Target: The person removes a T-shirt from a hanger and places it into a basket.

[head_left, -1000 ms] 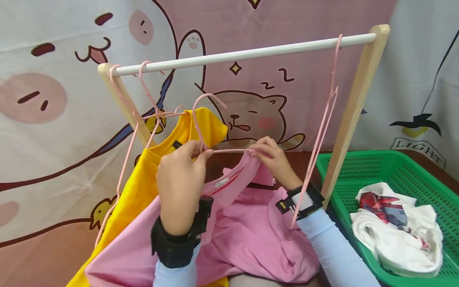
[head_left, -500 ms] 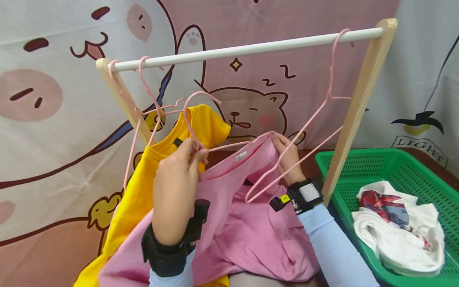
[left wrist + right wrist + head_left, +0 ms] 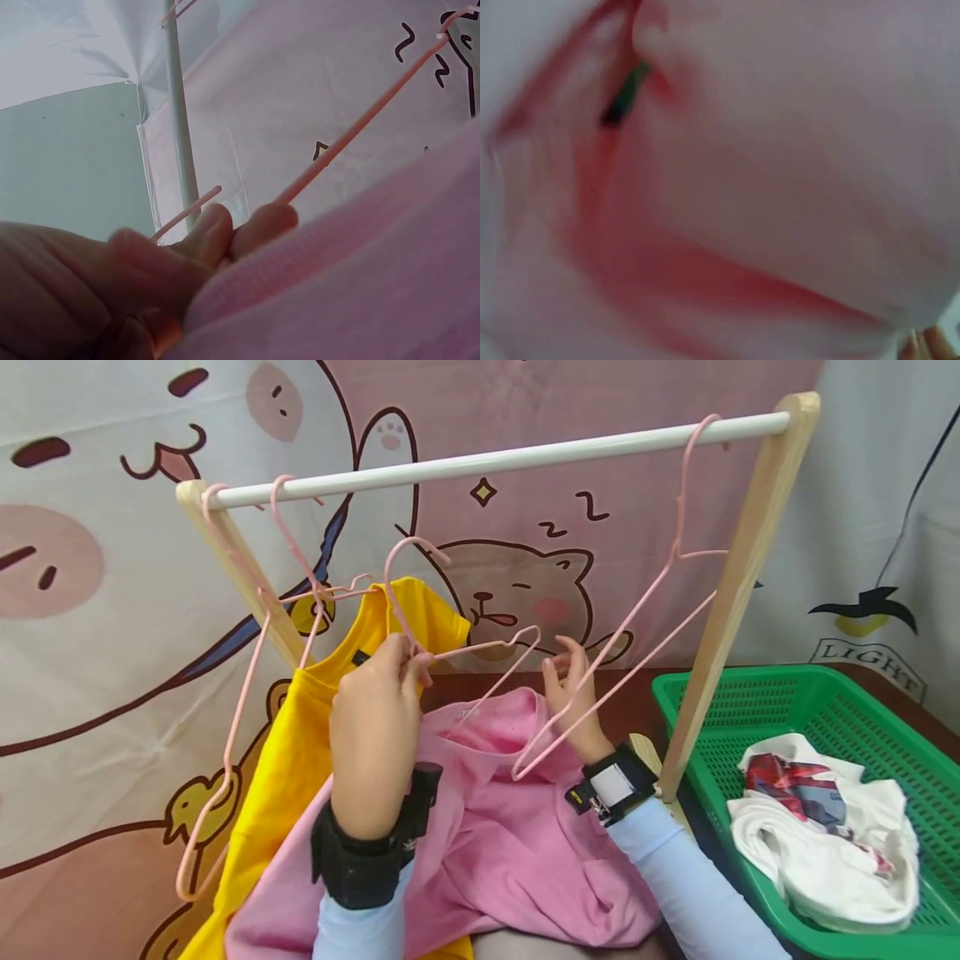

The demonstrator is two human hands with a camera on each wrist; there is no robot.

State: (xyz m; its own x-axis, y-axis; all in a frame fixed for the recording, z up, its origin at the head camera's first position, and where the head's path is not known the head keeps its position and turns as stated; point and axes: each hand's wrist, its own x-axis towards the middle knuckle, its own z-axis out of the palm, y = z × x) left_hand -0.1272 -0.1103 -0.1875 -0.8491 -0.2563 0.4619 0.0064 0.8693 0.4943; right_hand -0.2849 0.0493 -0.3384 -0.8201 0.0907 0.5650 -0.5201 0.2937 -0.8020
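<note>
My left hand (image 3: pixel 375 735) pinches a pink wire hanger (image 3: pixel 468 649) at the base of its hook. The pink shirt (image 3: pixel 517 835) drapes below it, its neckline sagging around the hanger's lower part while the hanger's right shoulder stands bare above the collar. In the left wrist view, thumb and fingertips grip the hanger (image 3: pixel 360 124) beside the shirt's ribbed collar (image 3: pixel 277 266). My right hand (image 3: pixel 576 706) is raised just right of the hanger's end, fingers loosely bent and holding nothing. Blurred pink cloth (image 3: pixel 795 165) fills the right wrist view, with fingertips (image 3: pixel 926 343) in the lower right corner.
A rack with a white rail (image 3: pixel 495 462) and wooden posts (image 3: pixel 738 585) spans the scene. A yellow shirt (image 3: pixel 281 768) hangs at left near a bare hanger. Another hanger (image 3: pixel 681 518) dangles at right, before my right hand. A green basket (image 3: pixel 847 681) contains white clothes (image 3: pixel 832 868).
My right hand first drew the pink collar outward past the hanger's end, then let it go. The collar has dropped, uncovering the hanger's right shoulder. The right-hand hanging hanger has swung round.
</note>
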